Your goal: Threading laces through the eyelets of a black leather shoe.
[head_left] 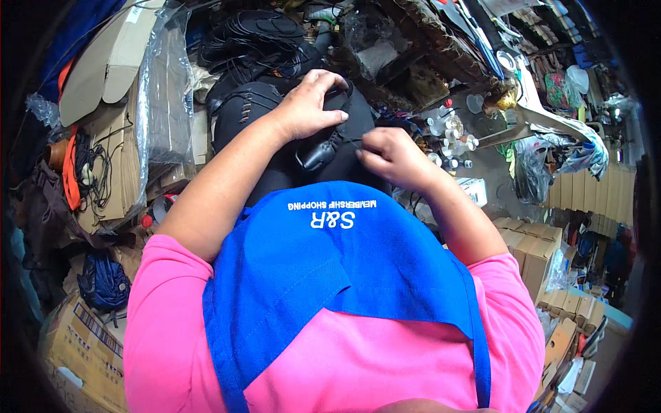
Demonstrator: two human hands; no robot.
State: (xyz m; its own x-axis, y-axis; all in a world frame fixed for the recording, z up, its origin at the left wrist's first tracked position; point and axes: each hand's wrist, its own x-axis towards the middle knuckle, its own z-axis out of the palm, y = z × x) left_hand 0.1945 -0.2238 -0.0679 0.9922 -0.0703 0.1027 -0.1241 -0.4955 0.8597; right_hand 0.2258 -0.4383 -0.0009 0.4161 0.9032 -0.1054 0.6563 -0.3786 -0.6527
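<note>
The black shoe upper (323, 148) is pressed flat under the left hand (310, 103); the right hand (389, 155) is pinched closed at its edge, where small, steady pulls are best made.

Even, diffuse light fills the middle of the view, leaving the pink sleeves (330, 358) and blue apron (330, 268) bright and saturated, with no hard shadows and only small glints on the clear plastic wrap (162, 89) at upper left. The black piece (275, 110) under the hands (313, 103) reads as a dark mass with little surface detail. Fisheye distortion bends the stacked cartons (592, 199) at right, and the frame darkens to a black, softly blurred vignette at rim and corners.
</note>
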